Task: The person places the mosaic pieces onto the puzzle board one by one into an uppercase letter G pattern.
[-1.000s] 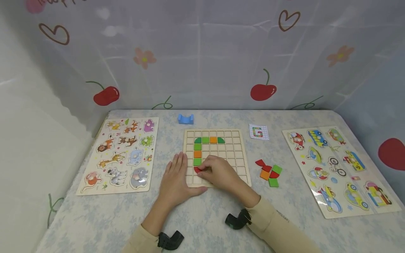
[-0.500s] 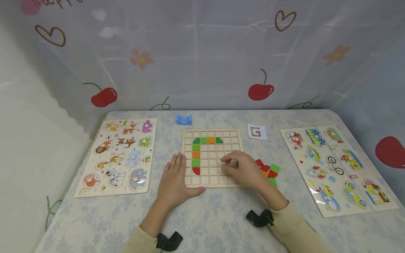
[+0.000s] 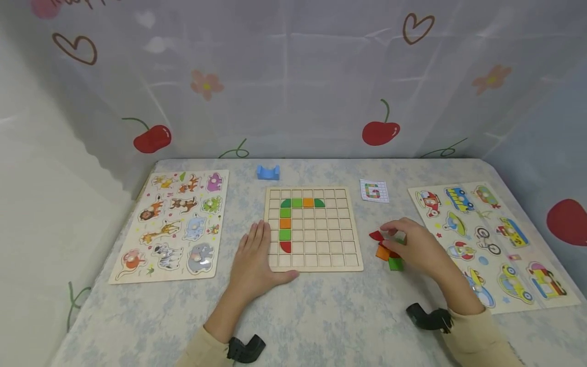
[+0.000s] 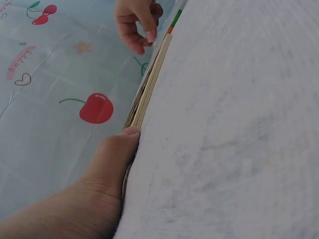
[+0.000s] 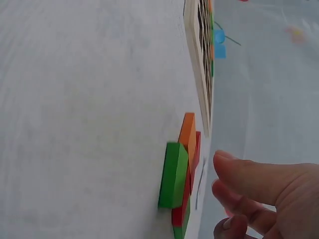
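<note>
In the head view a wooden grid board (image 3: 323,237) lies at the middle of the table. Green and orange squares run along it, with green quarter-rounds above and a red quarter-round (image 3: 286,247) at the lower end. My left hand (image 3: 252,262) rests by the board's lower left corner, fingers straight, thumb at its near edge. Over the loose tiles hovers my right hand (image 3: 415,247), thumb and fingers apart. Below it lie an orange square (image 3: 382,253), a green square (image 3: 395,264) and a red piece (image 3: 376,235). The right wrist view shows a gap between the thumb (image 5: 244,172) and the tiles.
A small card (image 3: 374,191) with a coloured G lies behind the tiles. An animal puzzle board (image 3: 176,214) is on the left, a vehicle puzzle board (image 3: 447,244) on the right. A blue block (image 3: 268,173) stands at the back.
My right hand has left the red quarter-round on the board and moved right to the loose tiles. The left hand stays by the board.
</note>
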The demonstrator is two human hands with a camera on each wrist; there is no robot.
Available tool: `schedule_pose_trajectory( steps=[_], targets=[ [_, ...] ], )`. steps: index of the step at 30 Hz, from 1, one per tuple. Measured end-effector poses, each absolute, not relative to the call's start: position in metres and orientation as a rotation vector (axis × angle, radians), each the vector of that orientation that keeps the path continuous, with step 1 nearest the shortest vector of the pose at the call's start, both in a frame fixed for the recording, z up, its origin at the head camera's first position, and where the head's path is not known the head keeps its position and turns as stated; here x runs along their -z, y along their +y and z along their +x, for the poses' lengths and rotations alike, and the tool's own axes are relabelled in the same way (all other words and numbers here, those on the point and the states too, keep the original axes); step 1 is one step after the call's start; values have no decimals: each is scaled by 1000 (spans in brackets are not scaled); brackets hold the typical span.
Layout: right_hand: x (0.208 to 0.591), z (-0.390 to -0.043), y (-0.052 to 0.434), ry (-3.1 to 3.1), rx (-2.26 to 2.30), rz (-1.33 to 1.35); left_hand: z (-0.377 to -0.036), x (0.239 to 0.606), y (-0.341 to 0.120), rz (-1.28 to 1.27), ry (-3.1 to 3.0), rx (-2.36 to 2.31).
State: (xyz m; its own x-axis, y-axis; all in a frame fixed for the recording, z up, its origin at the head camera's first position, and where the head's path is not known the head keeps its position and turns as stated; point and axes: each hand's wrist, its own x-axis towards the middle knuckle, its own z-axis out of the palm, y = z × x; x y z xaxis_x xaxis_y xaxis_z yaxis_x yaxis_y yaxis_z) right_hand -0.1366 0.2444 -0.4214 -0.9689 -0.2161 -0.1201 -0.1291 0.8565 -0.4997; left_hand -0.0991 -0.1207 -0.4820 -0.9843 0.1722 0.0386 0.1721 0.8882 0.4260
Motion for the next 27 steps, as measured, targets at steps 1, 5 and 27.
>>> schedule_pose_trajectory(
  steps=[1, 5, 27],
  targets=[
    [420, -136, 248, 2853, 742, -248, -99, 482, -121, 278, 3053, -688],
    [419, -134, 258, 2841, 699, -202, -99, 482, -120, 279, 3062, -676],
    [425, -137, 273, 2785, 846, -226, -101, 482, -122, 264, 3028, -648]
  ],
)
